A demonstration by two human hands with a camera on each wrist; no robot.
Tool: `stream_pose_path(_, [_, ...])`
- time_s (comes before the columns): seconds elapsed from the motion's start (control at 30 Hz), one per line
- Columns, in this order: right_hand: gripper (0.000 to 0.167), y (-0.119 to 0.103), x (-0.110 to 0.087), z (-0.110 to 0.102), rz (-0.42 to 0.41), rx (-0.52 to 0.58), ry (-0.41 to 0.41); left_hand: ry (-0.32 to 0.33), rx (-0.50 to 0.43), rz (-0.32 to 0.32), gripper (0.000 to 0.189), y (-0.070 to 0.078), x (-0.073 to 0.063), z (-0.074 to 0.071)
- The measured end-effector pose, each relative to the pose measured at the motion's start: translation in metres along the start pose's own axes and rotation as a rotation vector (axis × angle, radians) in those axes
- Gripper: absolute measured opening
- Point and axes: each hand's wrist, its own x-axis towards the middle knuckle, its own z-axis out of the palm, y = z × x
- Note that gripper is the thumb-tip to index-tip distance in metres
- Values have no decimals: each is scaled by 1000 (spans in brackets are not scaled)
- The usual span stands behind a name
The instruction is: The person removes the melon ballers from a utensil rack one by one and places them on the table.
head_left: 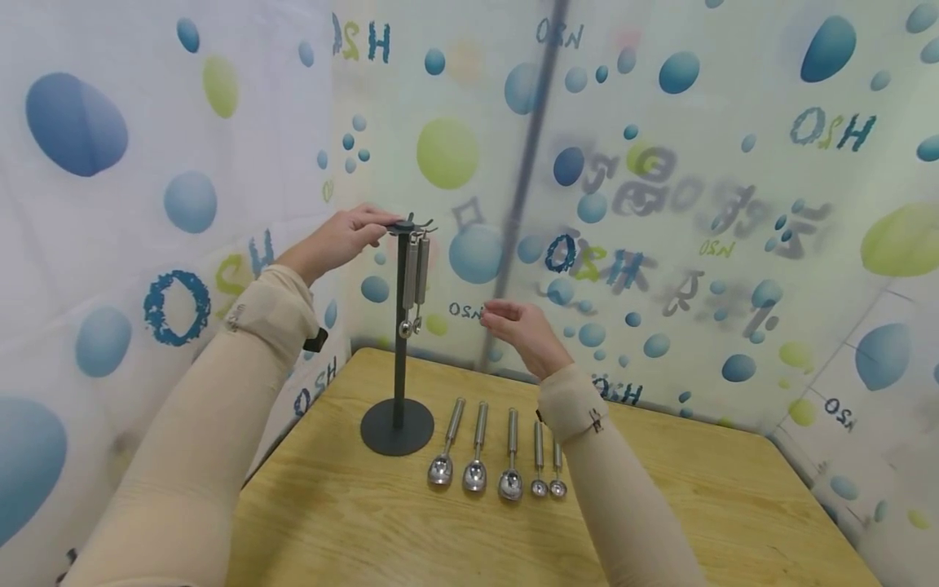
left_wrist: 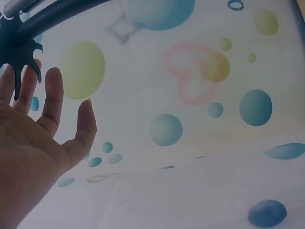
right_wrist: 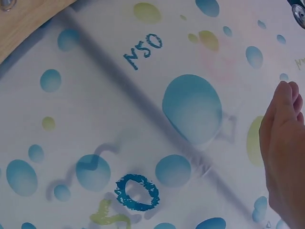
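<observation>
A dark stand [head_left: 399,367] with hooks around its top stands upright on the table. My left hand [head_left: 350,240] touches the stand's top with its fingers extended; in the left wrist view, those fingers [left_wrist: 54,95] lie against the dark hooks [left_wrist: 19,57]. Two small metal ballers [head_left: 416,281] hang from the hooks, heads down. To the right of the stand, my right hand [head_left: 526,333] is held in the air with fingers together and slightly bent, holding nothing. Below it, three larger metal scoops [head_left: 477,444] and two small ballers [head_left: 539,461] lie in a row.
The wooden table [head_left: 330,505] reaches back to a curtain [head_left: 455,98] printed with blue and green dots. A second curtain wall [head_left: 147,163] runs close along the left side, behind the left arm. The right forearm covers part of the table beside the smallest baller.
</observation>
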Motion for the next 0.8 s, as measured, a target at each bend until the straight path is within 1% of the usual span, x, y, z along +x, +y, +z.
stream_pose_path(0.2, [42, -10, 5, 18, -51, 35, -42, 5, -4, -5, 46, -1, 1, 1])
stream_pose_path(0.33, [43, -17, 8, 29, -63, 55, -40, 8, -3, 3, 46, -1, 1, 1])
stream_pose_path(0.47, [40, -22, 16, 39, -67, 76, 1, 5, -13, 2, 46, -1, 0, 2])
stream_pose_path(0.6, [37, -23, 24, 47, -73, 124, 54, 6, -20, 1, 45, -1, 0, 3])
stream_pose_path(0.8, [37, -23, 33, 60, -89, 173, 92, 17, -9, -6, 46, -2, 0, 2])
